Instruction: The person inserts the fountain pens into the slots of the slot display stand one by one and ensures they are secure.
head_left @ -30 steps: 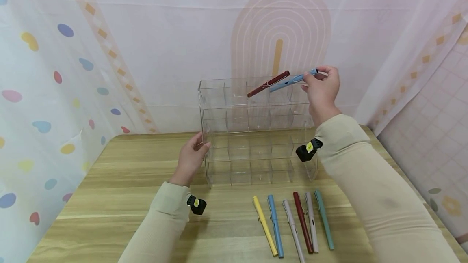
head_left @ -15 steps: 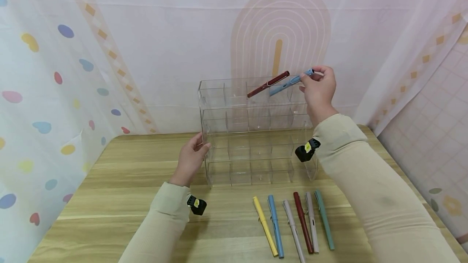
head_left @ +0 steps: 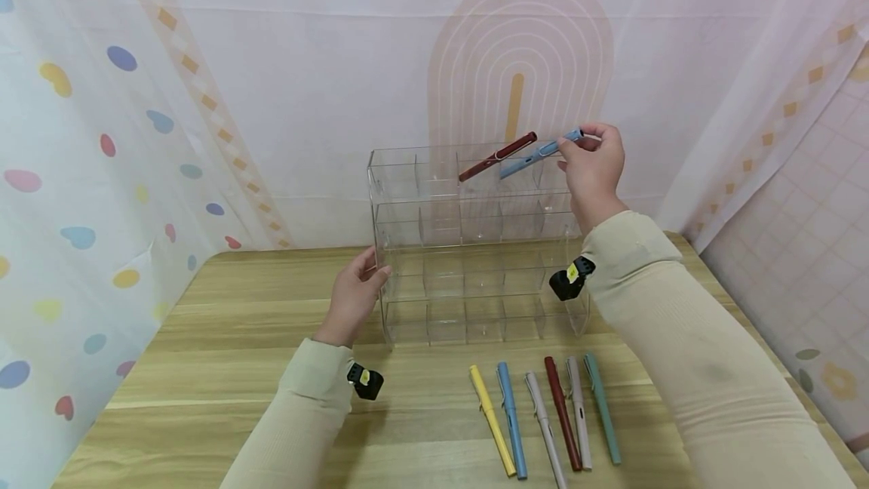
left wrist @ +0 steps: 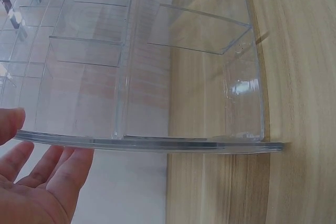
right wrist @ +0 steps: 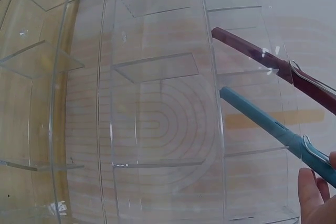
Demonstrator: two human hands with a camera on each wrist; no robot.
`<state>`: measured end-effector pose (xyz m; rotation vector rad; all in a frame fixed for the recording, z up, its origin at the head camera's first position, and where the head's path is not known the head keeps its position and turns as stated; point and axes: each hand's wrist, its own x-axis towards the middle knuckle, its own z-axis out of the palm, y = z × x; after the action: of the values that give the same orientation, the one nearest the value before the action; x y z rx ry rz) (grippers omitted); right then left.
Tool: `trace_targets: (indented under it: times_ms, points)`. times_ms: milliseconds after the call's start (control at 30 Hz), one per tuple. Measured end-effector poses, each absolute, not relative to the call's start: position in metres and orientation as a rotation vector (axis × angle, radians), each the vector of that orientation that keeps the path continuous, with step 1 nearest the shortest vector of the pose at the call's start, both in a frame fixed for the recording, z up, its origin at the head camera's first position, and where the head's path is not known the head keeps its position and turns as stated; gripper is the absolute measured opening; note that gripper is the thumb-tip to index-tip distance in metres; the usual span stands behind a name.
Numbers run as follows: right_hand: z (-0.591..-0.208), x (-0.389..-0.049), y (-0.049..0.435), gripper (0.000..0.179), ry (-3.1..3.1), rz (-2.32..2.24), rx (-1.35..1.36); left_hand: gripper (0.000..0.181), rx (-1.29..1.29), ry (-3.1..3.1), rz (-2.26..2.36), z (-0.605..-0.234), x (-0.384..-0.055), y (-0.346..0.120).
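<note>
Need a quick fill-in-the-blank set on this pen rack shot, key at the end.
1. The held pen in the right hand is coloured ____.
2. The left hand touches the clear rack on its ____ side.
3. The leaning dark red pen is in the rack's ____ tier.
4. The leftmost pen on the table is coloured ____.

Missing words: blue; left; top; yellow

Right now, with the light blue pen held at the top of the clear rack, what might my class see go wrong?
The right hand pinches the light blue pen near its upper end, so it could tip on release. A sideways swing might knock the neighbouring dark red pen. The clear rack may shift if the left hand loosens at its side.
</note>
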<state>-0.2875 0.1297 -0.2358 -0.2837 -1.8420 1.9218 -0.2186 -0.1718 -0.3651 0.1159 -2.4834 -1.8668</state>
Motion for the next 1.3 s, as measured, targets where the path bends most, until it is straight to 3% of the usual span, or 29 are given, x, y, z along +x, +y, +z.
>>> trace_targets:
  times_ms: [400, 833, 1300]
  points:
    - [-0.237, -0.28, 0.14, 0.047, -1.809, 1.934, -0.277, 0.054, 0.134, -2.487, -1.878, -0.365, -0.219, -0.172]
    - [-0.262, -0.246, 0.175, 0.028, -1.828, 1.982, -0.262, 0.052, 0.119, -2.466, -1.898, -0.363, -0.218, -0.171]
    - [-0.322, -0.207, 0.214, 0.025, -2.182, 1.863, -0.24, 0.052, 0.093, -2.461, -1.91, -0.363, -0.218, -0.173]
